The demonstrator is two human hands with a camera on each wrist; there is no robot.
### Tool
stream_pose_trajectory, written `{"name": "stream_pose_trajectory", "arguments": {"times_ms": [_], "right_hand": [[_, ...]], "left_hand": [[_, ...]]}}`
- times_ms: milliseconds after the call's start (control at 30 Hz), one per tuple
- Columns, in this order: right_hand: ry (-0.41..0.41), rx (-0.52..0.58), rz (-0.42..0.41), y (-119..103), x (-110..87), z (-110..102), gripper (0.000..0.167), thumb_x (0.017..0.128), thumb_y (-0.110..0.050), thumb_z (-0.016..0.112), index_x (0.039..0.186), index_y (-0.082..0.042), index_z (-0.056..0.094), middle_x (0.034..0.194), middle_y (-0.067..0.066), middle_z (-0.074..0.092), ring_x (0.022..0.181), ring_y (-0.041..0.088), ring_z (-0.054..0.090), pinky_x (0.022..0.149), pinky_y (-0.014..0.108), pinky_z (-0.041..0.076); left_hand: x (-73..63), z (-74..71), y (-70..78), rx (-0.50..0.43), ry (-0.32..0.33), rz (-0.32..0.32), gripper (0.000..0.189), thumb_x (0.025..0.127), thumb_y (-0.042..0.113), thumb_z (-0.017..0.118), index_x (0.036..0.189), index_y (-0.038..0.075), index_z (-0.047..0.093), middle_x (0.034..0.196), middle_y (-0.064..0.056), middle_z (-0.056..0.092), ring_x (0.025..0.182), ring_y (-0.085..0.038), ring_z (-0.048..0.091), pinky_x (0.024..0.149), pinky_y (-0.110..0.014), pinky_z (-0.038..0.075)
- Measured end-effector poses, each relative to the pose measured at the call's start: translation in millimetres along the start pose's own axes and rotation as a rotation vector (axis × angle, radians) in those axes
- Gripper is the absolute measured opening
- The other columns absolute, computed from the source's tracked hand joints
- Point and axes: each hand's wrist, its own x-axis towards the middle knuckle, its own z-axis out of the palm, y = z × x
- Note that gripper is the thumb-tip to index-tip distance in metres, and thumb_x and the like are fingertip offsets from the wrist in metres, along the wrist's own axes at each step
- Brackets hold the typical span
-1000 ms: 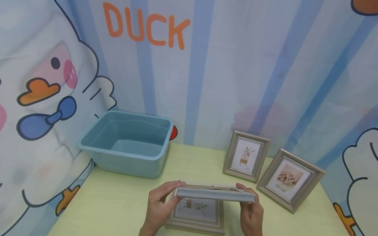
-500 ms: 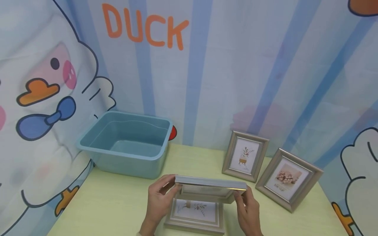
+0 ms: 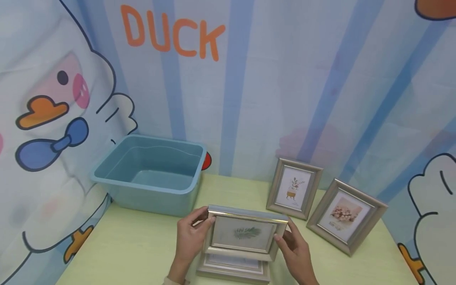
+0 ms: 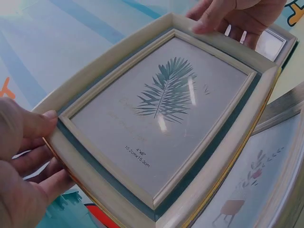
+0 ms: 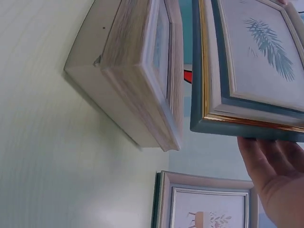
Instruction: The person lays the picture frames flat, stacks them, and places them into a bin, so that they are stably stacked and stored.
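Note:
A picture frame with a green leaf print (image 3: 246, 234) is held up sideways and tilted, its glass facing me. My left hand (image 3: 191, 239) pinches its left end, thumb on the front border. At the right end my right hand (image 3: 296, 250) grips the border, thumb in front and fingers behind. The left wrist view shows the leaf frame (image 4: 164, 102) close, with "4x6" printed on its sheet. Below lies a thick-sided pale wood-look frame (image 3: 233, 273), its picture partly hidden by the held one; whether it is a single frame I cannot tell.
Behind and to the right, a frame with a potted-plant picture (image 3: 295, 188) and a frame with a flower picture (image 3: 346, 215) stand leaning back. A blue plastic bin (image 3: 147, 202) stands at the back left, against a duck-print curtain (image 3: 267, 79).
Both hands have tipped the leaf frame up from nearly edge-on, so its picture now faces me. It covers more of the frame lying below. The standing frames and bin stay put.

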Motion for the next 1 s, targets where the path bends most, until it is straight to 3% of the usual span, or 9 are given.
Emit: {"name": "stream_pose_trajectory", "arguments": {"times_ms": [100, 233, 333, 467, 567, 700, 800, 900, 1000], "right_hand": [[-0.036, 0.051, 0.034, -1, -1.0, -3, 0.072, 0.097, -0.012, 0.064, 0.158, -0.014, 0.027, 0.131, 0.027, 0.063, 0.112, 0.022, 0.069, 0.091, 0.031, 0.058], [-0.01, 0.123, -0.018, -1, -1.4, -2, 0.07, 0.094, 0.0, 0.065, 0.155, -0.005, 0.032, 0.127, 0.028, 0.064, 0.104, 0.001, 0.066, 0.087, 0.019, 0.056], [0.019, 0.157, -0.058, 0, 0.6, 0, 0.064, 0.091, 0.006, 0.065, 0.15, 0.001, 0.04, 0.12, 0.007, 0.068, 0.097, -0.001, 0.066, 0.083, 0.017, 0.056], [0.017, 0.172, -0.072, 0, 3.1, -2, 0.062, 0.089, 0.007, 0.066, 0.147, 0.001, 0.044, 0.113, -0.017, 0.064, 0.095, 0.001, 0.066, 0.081, 0.017, 0.057], [-0.039, 0.169, -0.05, -2, 4.3, -7, 0.063, 0.091, 0.005, 0.066, 0.149, -0.001, 0.042, 0.117, -0.003, 0.066, 0.096, 0.002, 0.066, 0.081, 0.019, 0.058], [-0.172, 0.166, 0.045, -5, 6.2, -17, 0.072, 0.09, 0.0, 0.068, 0.154, -0.009, 0.036, 0.124, 0.021, 0.062, 0.096, 0.005, 0.067, 0.08, 0.024, 0.059], [-0.285, 0.186, 0.097, -5, 7.3, -24, 0.083, 0.089, -0.001, 0.07, 0.159, -0.013, 0.026, 0.126, 0.026, 0.058, 0.095, 0.007, 0.067, 0.079, 0.027, 0.06], [-0.389, 0.195, 0.074, -2, 8.0, -28, 0.092, 0.089, -0.001, 0.069, 0.161, -0.013, 0.013, 0.124, 0.028, 0.055, 0.095, 0.007, 0.066, 0.078, 0.03, 0.06], [-0.462, 0.188, 0.001, 1, 8.4, -31, 0.097, 0.089, 0.0, 0.068, 0.161, -0.012, 0.004, 0.12, 0.03, 0.053, 0.095, 0.006, 0.066, 0.078, 0.03, 0.06]], "left_hand": [[0.5, -1.3, 0.6, 0.029, 0.016, -0.073, 0.029, 0.08, -0.012, 0.073, 0.107, -0.016, 0.068, 0.095, -0.03, 0.07, 0.083, -0.001, 0.066, 0.078, -0.017, 0.059], [1.5, -4.0, 0.7, 0.076, 0.007, -0.133, 0.029, 0.082, -0.005, 0.076, 0.109, -0.012, 0.07, 0.099, -0.026, 0.073, 0.084, -0.003, 0.065, 0.079, -0.017, 0.058], [2.7, -5.9, -0.8, 0.103, -0.001, -0.16, 0.03, 0.082, -0.002, 0.077, 0.11, -0.009, 0.071, 0.101, -0.023, 0.073, 0.084, -0.005, 0.064, 0.079, -0.018, 0.057], [4.9, -7.1, -1.5, 0.095, -0.013, -0.214, 0.032, 0.083, 0.0, 0.076, 0.113, -0.009, 0.07, 0.104, -0.024, 0.073, 0.083, -0.006, 0.064, 0.075, -0.017, 0.057], [6.5, -7.6, -0.7, 0.06, -0.026, -0.26, 0.033, 0.084, -0.001, 0.075, 0.115, -0.012, 0.067, 0.106, -0.026, 0.071, 0.082, -0.005, 0.066, 0.071, -0.017, 0.057], [8.3, -9.3, -2.4, 0.017, -0.037, -0.295, 0.034, 0.086, -0.003, 0.073, 0.117, -0.014, 0.065, 0.106, -0.027, 0.07, 0.077, -0.002, 0.066, 0.067, -0.017, 0.057], [9.6, -10.4, -4.4, 0.003, -0.04, -0.309, 0.034, 0.085, -0.003, 0.073, 0.117, -0.015, 0.065, 0.104, -0.024, 0.07, 0.075, -0.002, 0.066, 0.066, -0.017, 0.056], [10.9, -10.9, -5.7, -0.003, -0.042, -0.327, 0.035, 0.085, -0.003, 0.073, 0.117, -0.015, 0.065, 0.103, -0.022, 0.07, 0.075, -0.002, 0.065, 0.066, -0.017, 0.056], [12.1, -11.0, -6.1, -0.013, -0.04, -0.353, 0.035, 0.085, -0.003, 0.072, 0.117, -0.014, 0.065, 0.101, -0.018, 0.07, 0.075, -0.002, 0.065, 0.067, -0.018, 0.056]]}}
